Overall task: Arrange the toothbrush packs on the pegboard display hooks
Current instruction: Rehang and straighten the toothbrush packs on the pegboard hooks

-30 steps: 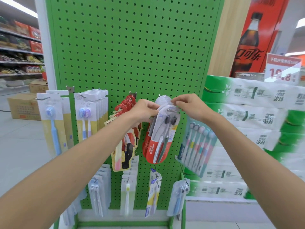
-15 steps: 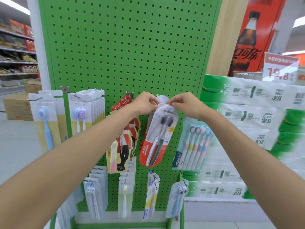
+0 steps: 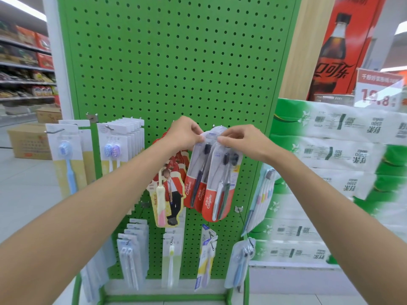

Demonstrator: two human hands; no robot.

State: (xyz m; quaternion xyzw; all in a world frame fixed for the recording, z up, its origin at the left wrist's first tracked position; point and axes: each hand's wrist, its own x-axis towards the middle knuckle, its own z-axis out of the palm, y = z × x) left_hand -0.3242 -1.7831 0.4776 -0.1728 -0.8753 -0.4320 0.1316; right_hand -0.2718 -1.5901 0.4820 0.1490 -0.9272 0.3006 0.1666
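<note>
A green pegboard (image 3: 176, 62) stands in front of me with toothbrush packs on its hooks. At its middle hang red-and-clear Colgate packs (image 3: 218, 183). My left hand (image 3: 185, 133) pinches the top of the rear packs (image 3: 196, 172) on the left. My right hand (image 3: 240, 140) pinches the top edge of the front pack, which holds dark-headed brushes. The hook behind the tops is hidden by my fingers.
Other packs hang around: a blue brush card (image 3: 66, 155) and white cards (image 3: 123, 146) at left, a figure-printed pack (image 3: 169, 190), pastel multi-packs (image 3: 262, 194) at the right edge, several more below (image 3: 132, 260). Stacked tissue packs (image 3: 341, 161) stand right, shelves far left.
The view has moved closer. The front Colgate pack has shifted right and forward, apart from the packs behind it; both hands stay at the pack tops.
</note>
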